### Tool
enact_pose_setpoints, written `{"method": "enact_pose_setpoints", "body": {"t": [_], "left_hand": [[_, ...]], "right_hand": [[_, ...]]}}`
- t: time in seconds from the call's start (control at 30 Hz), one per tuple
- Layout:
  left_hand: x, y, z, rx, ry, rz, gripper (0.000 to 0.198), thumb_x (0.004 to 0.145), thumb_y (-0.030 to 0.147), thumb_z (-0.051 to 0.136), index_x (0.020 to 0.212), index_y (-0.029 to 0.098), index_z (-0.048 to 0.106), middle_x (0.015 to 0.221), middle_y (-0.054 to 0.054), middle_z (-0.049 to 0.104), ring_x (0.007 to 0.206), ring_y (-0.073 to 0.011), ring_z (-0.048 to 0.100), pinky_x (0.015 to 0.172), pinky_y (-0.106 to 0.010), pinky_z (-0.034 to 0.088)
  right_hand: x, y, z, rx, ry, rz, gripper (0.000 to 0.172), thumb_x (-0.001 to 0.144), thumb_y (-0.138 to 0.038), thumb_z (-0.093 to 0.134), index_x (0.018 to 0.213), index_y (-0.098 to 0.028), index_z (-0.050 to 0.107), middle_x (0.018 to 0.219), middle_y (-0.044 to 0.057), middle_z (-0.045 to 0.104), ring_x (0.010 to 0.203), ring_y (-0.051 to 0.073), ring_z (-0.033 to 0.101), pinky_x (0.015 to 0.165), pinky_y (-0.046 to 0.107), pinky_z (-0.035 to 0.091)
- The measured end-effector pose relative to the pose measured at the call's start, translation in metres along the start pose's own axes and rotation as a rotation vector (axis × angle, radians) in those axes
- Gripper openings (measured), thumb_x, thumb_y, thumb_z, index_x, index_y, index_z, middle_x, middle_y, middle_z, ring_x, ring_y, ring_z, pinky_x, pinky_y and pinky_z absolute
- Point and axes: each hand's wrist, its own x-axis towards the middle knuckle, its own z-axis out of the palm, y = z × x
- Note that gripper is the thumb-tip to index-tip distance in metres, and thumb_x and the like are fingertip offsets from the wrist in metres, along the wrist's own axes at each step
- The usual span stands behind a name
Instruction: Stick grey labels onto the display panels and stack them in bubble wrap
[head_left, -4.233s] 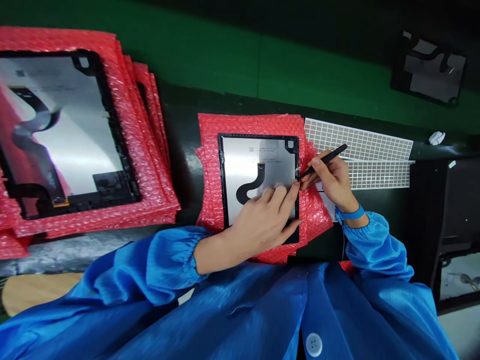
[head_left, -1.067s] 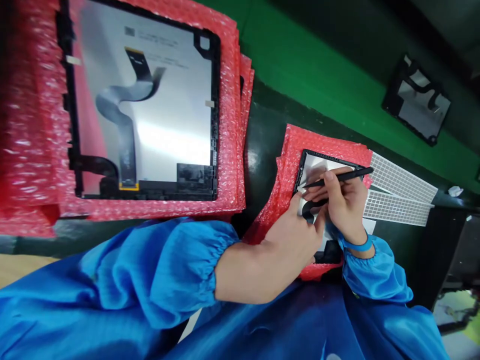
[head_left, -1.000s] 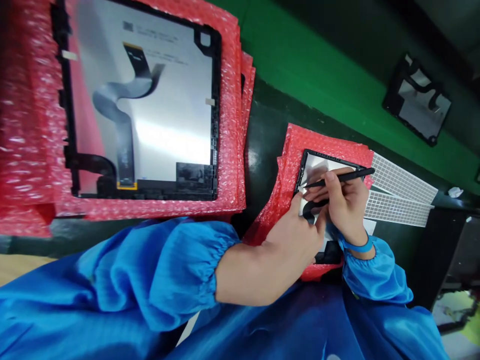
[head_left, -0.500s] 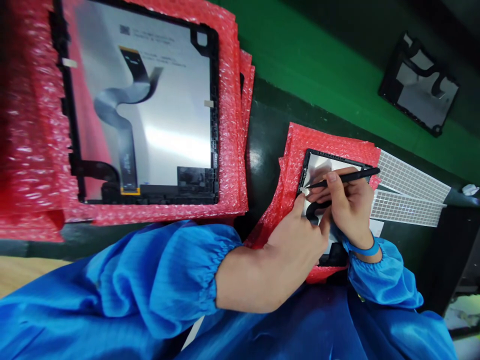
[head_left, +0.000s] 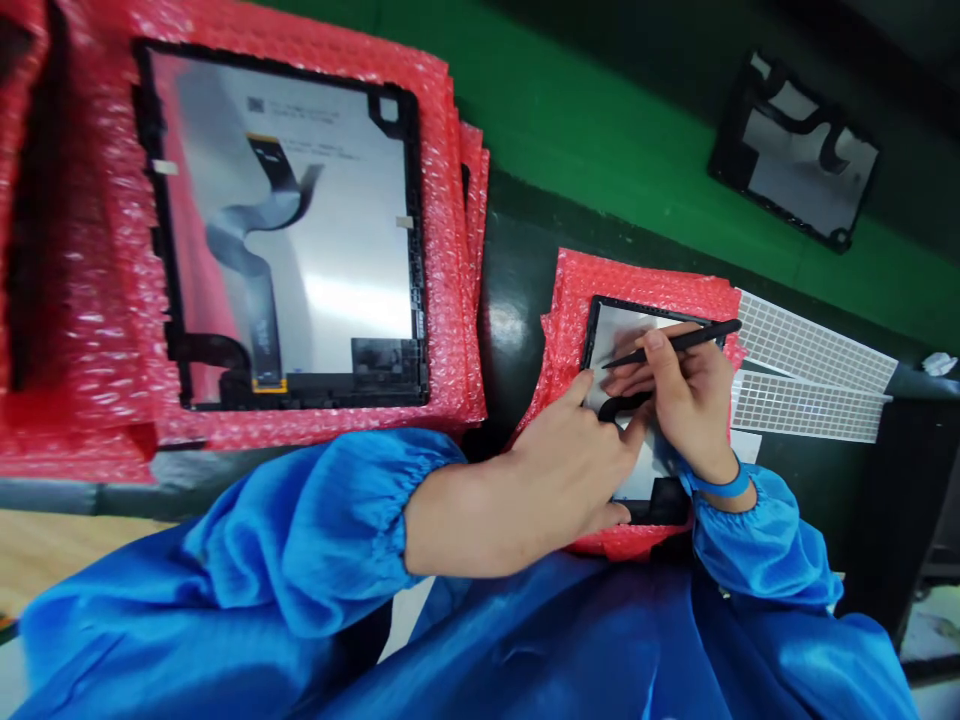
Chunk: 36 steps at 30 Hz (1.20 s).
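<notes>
Pointed tool [head_left: 705, 336] in right hand [head_left: 686, 395]; print [head_left: 311, 112] on left panel [head_left: 349, 245] illegible

A crumpled white scrap [head_left: 940, 363] lies far right.

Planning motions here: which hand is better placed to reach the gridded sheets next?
Probably the right hand: it's nearer the gridded sheets and holds the black tool; the left hand lies over the panel.

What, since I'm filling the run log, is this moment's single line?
left hand: on framed panel | right hand: holding black pointed tool | panel: on red bubble wrap
</notes>
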Motion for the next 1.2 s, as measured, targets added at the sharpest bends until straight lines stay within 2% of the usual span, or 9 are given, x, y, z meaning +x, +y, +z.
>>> {"method": "enact_pose_setpoints", "body": {"t": [0.13, 0.2, 0.33, 0.67, 0.83, 0.93, 1.03, 1.13, 1.2], "left_hand": [[-0.014, -0.012, -0.015, -0.026, 0.029, -0.081, 0.046, 0.108, 0.051, 0.057, 0.117, 0.01, 0.074, 0.083, -0.013, 0.079, 0.075, -0.0303, 0.078, 0.083, -0.043, 0.058], [-0.02, -0.021, -0.017, 0.006, 0.034, -0.318, 0.044, 0.113, 0.042, 0.042, 0.104, 0.012, 0.073, 0.073, -0.011, 0.074, 0.067, -0.0299, 0.076, 0.066, -0.038, 0.054], [-0.02, -0.039, -0.007, 0.018, 0.018, -0.628, 0.036, 0.112, 0.034, 0.041, 0.115, 0.01, 0.068, 0.076, -0.012, 0.073, 0.071, -0.0328, 0.076, 0.065, -0.038, 0.051], [-0.013, -0.028, 0.024, -0.623, 0.588, -0.382, 0.008, 0.108, 0.03, 0.047, 0.109, 0.024, 0.044, 0.098, -0.002, 0.059, 0.074, -0.0142, 0.056, 0.07, -0.031, 0.049], [-0.011, -0.026, 0.014, -0.782, 0.849, -0.423, 0.037, 0.104, 0.031, 0.051, 0.138, 0.025, 0.036, 0.109, -0.006, 0.06, 0.078, -0.0158, 0.06, 0.065, -0.03, 0.05], [-0.041, -0.063, -0.015, -0.768, 0.97, -0.538, 0.062, 0.103, 0.04, 0.059, 0.157, 0.029, 0.029, 0.106, -0.006, 0.065, 0.077, -0.0187, 0.064, 0.067, -0.032, 0.052], [-0.087, -0.128, -0.041, -0.735, 1.092, -0.623, 0.091, 0.098, 0.053, 0.068, 0.169, 0.032, 0.014, 0.097, -0.001, 0.068, 0.07, -0.0169, 0.063, 0.069, -0.031, 0.053], [-0.125, -0.19, -0.049, -0.644, 1.028, -0.727, 0.101, 0.1, 0.057, 0.064, 0.17, 0.029, -0.004, 0.082, 0.007, 0.064, 0.065, -0.0126, 0.057, 0.07, -0.029, 0.054], [-0.14, -0.212, -0.047, -0.574, 0.977, -0.785, 0.09, 0.103, 0.055, 0.059, 0.168, 0.029, 0.003, 0.076, 0.009, 0.06, 0.064, -0.0114, 0.055, 0.072, -0.03, 0.056]], "right_hand": [[-0.011, -0.007, -0.019, 0.057, 0.08, -0.044, 0.034, 0.099, -0.056, 0.075, 0.094, -0.023, 0.067, 0.07, -0.001, 0.08, 0.05, 0.017, 0.076, 0.048, 0.024, 0.064], [-0.017, -0.006, -0.032, 0.068, 0.13, -0.079, 0.031, 0.1, -0.051, 0.076, 0.093, -0.022, 0.067, 0.071, 0.0, 0.081, 0.051, 0.017, 0.077, 0.049, 0.025, 0.064], [-0.021, 0.011, -0.046, 0.063, 0.171, -0.101, 0.032, 0.1, -0.052, 0.075, 0.092, -0.021, 0.068, 0.069, -0.001, 0.08, 0.051, 0.018, 0.077, 0.05, 0.025, 0.065], [-0.02, 0.034, -0.045, 0.23, 0.243, -0.147, 0.032, 0.1, -0.054, 0.073, 0.092, -0.023, 0.068, 0.069, -0.002, 0.08, 0.052, 0.018, 0.077, 0.053, 0.029, 0.065], [-0.021, 0.034, -0.057, 0.334, 0.397, -0.297, 0.033, 0.097, -0.053, 0.077, 0.09, -0.022, 0.067, 0.068, -0.002, 0.078, 0.045, 0.02, 0.073, 0.045, 0.032, 0.062], [-0.023, 0.031, -0.068, 0.405, 0.501, -0.406, 0.032, 0.091, -0.049, 0.082, 0.087, -0.021, 0.068, 0.069, -0.003, 0.075, 0.044, 0.022, 0.073, 0.04, 0.032, 0.061], [-0.024, 0.031, -0.079, 0.424, 0.511, -0.385, 0.035, 0.087, -0.05, 0.085, 0.086, -0.02, 0.069, 0.069, -0.001, 0.075, 0.044, 0.024, 0.074, 0.039, 0.034, 0.061], [-0.024, 0.037, -0.087, 0.414, 0.492, -0.335, 0.037, 0.087, -0.053, 0.085, 0.087, -0.019, 0.069, 0.067, 0.001, 0.076, 0.042, 0.026, 0.073, 0.041, 0.037, 0.063], [-0.022, 0.042, -0.09, 0.407, 0.479, -0.31, 0.038, 0.088, -0.054, 0.085, 0.088, -0.02, 0.07, 0.066, 0.002, 0.077, 0.043, 0.026, 0.074, 0.042, 0.036, 0.063]]}}
